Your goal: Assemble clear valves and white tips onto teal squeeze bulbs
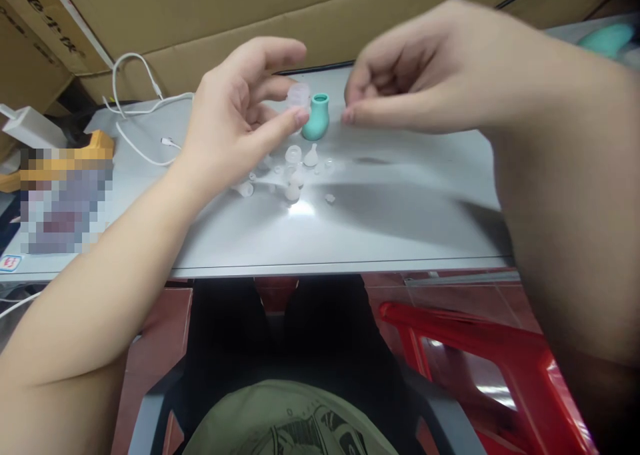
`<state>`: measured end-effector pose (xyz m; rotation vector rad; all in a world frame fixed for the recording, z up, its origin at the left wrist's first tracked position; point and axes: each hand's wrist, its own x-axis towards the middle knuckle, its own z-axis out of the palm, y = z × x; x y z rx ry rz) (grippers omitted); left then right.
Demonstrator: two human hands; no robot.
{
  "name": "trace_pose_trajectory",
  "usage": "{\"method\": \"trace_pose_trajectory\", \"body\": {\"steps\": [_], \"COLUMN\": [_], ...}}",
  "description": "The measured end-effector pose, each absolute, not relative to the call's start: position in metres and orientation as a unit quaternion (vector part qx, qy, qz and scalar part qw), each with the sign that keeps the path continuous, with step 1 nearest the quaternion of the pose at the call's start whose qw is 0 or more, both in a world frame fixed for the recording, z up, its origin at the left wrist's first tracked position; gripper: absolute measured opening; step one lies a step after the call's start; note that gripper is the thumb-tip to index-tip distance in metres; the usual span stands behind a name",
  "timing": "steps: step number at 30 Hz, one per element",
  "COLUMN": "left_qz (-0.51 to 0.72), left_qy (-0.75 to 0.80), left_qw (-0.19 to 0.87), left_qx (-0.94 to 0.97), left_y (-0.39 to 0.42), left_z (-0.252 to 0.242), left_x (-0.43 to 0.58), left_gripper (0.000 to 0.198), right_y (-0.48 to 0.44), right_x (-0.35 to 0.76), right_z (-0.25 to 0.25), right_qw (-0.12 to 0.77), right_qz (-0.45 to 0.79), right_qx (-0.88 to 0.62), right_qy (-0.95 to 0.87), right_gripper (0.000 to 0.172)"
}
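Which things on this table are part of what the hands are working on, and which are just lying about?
In hand:
left hand pinching a small clear cap
right hand, fingers curled, close to the teal bulb
clear small parts scattered on the grey table

Lying about:
white cable
white charger
cardboard boxes
red stool

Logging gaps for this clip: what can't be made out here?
- Right hand: motion-blurred; any pinched item hidden by curled fingers.
- Clear piece in left hand: shape too small.
- Small clear parts: glare, too small.
- Teal object: cut off by forearm.
- Left table items: pixelated.
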<state>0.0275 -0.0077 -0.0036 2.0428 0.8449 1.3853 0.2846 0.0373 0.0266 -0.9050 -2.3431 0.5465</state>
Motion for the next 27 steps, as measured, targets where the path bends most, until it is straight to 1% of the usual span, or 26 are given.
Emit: {"method": "trace_pose_trajectory", "body": {"steps": [1,2,4,7,9,11,14,17,19,20,21,23,24,26,27], "left_qz": [0.522,0.530,0.529,0.500,0.484,0.491,0.509,0.542,0.580,0.585,0.585,0.554,0.549,0.559,0.551], "left_qy": [0.304,0.302,0.320,0.356,0.361,0.351,0.338,0.319,0.302,0.303,0.306,0.327,0.335,0.343,0.350], "left_qw": [0.264,0.265,0.266,0.263,0.267,0.250,0.176,0.115,0.082,0.070,0.054,0.043,0.039,0.040,0.049], "left_qx": [0.752,0.747,0.740,0.744,0.751,0.757,0.772,0.769,0.753,0.749,0.749,0.765,0.765,0.754,0.756], "left_y": [-0.009,-0.010,-0.013,-0.017,-0.017,-0.013,-0.003,0.005,0.007,0.008,0.009,0.012,0.012,0.012,0.011], "left_z": [-0.004,-0.004,-0.003,0.000,0.002,0.002,0.000,0.001,0.003,0.005,0.006,0.007,0.008,0.010,0.011], "left_x": [0.030,0.031,0.034,0.034,0.031,0.028,0.021,0.014,0.010,0.008,0.006,0.003,0.001,-0.003,-0.006], "left_gripper": [0.035,0.037,0.042,0.044,0.043,0.045,0.051,0.031,0.022,0.024,0.033,0.052,0.057,0.056,0.051], "right_y": [0.035,0.033,0.029,0.027,0.027,0.026,0.027,0.035,0.044,0.049,0.054,0.060,0.060,0.057,0.053], "right_x": [0.282,0.277,0.265,0.249,0.244,0.245,0.253,0.264,0.269,0.270,0.271,0.272,0.273,0.273,0.274], "right_z": [0.025,0.023,0.016,0.006,0.003,0.004,0.011,0.015,0.014,0.012,0.010,0.008,0.008,0.010,0.012], "right_qw": [0.369,0.415,0.430,0.435,0.444,0.450,0.433,0.361,0.290,0.253,0.216,0.197,0.198,0.227,0.247], "right_qz": [0.227,0.248,0.267,0.230,0.229,0.228,0.173,0.119,0.096,0.087,0.087,0.071,0.069,0.066,0.068], "right_qx": [-0.293,-0.244,-0.208,-0.203,-0.210,-0.227,-0.283,-0.345,-0.384,-0.386,-0.379,-0.381,-0.381,-0.376,-0.369], "right_qy": [-0.852,-0.841,-0.837,-0.846,-0.841,-0.833,-0.838,-0.858,-0.871,-0.883,-0.896,-0.901,-0.900,-0.896,-0.894], "right_gripper": [0.014,0.019,0.029,0.020,0.013,0.009,0.007,0.001,0.013,0.015,0.018,0.017,0.017,0.015,0.014]}}
